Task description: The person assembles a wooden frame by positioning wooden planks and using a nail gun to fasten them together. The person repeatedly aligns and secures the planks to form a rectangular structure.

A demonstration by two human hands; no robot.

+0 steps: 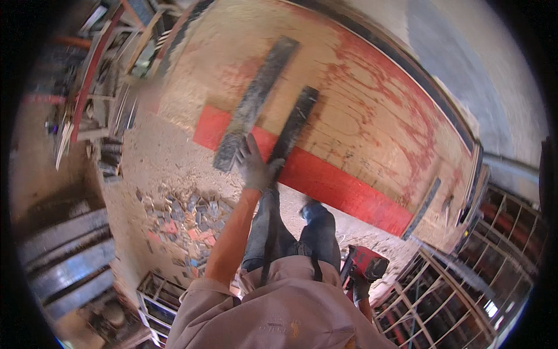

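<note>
My left hand [254, 171], in a pale glove, reaches forward with its fingers apart. Its fingertips lie at the near end of a weathered grey board [261, 98]. The thumb is over or against the near end of a narrower dark board [295, 124]; whether it presses there I cannot tell. Both boards lie roughly parallel, across a red strip [344, 189] along the near edge of a large plywood sheet [348, 113]. Low at my right side, my right hand [361, 290] grips a red and black power tool [368, 264], its working end partly hidden.
A short dark strip [422, 209] lies at the sheet's right end. Wood offcuts [192, 218] are heaped on the floor to my left. Slatted wooden frames [431, 301] stand at right, stacked boards [69, 257] at left. Timber [93, 74] leans at the far left, and a wall [462, 56] rises behind.
</note>
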